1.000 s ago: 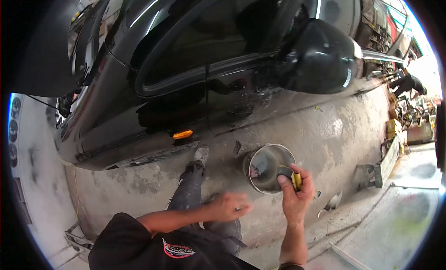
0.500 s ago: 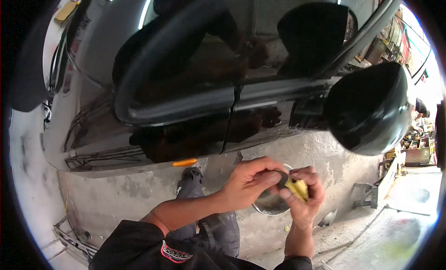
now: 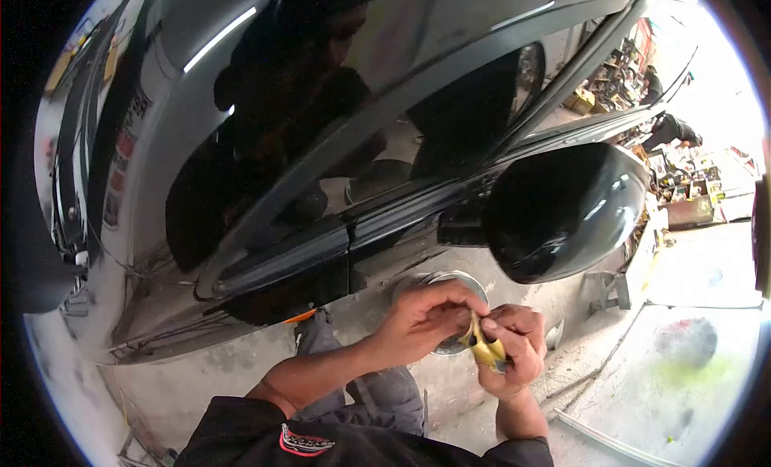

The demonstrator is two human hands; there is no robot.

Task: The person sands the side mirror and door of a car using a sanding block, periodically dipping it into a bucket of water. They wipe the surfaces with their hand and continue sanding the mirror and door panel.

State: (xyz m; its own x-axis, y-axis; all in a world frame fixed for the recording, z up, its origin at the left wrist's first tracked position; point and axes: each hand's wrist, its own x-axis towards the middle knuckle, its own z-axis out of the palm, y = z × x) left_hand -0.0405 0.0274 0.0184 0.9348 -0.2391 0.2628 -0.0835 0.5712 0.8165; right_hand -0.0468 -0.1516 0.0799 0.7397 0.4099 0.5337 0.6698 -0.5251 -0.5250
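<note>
My left hand [image 3: 422, 318] pinches the upper end of a small, folded yellow sheet [image 3: 487, 352] between thumb and fingers. On the other side, my right hand [image 3: 518, 342] has its fingers closed round the same sheet, which is creased and shows a dark patch along its edge. Both hands meet over a round metal bucket [image 3: 474, 281], whose rim shows behind them while its near side is partly hidden. Just beyond the hands is the glossy black car body [image 3: 313, 282].
The black side mirror [image 3: 566, 214] juts out above and right of my hands. An orange side marker [image 3: 300, 316] sits low on the car. Cluttered shelves and boxes [image 3: 691, 210] stand at the far right, beside a paint-stained pale floor panel [image 3: 687, 346].
My view has shifted, so the car and mirror appear further left. The yellow sheet has turned and opened somewhat between my hands; the dark round piece at my left fingers no longer shows.
</note>
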